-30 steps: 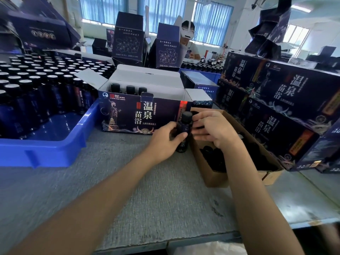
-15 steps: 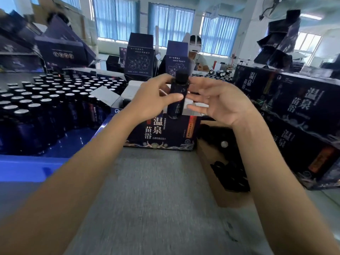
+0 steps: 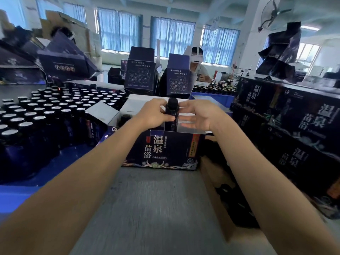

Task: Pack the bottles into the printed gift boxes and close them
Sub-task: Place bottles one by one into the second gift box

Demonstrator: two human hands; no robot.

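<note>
A dark bottle with a black cap (image 3: pixel 172 115) stands upright in the mouth of the open printed gift box (image 3: pixel 165 150), its lower part inside. My left hand (image 3: pixel 153 115) grips the bottle from the left, thumb across its front. Just to the bottle's right, my right hand (image 3: pixel 199 115) hovers over the box with fingers stretched toward it; whether they touch the bottle I cannot tell. One more bottle cap (image 3: pixel 125 117) shows inside the box on the left. The box flaps stand open.
A blue crate (image 3: pixel 46 173) at the left holds several capped bottles. A brown carton (image 3: pixel 211 183) with dark items sits right of the box. Closed printed boxes (image 3: pixel 294 129) are stacked at the right. A person sits behind upright boxes at the far side.
The bottle went from the table beside the box up into the air, then down into the box opening. Both hands moved with it.
</note>
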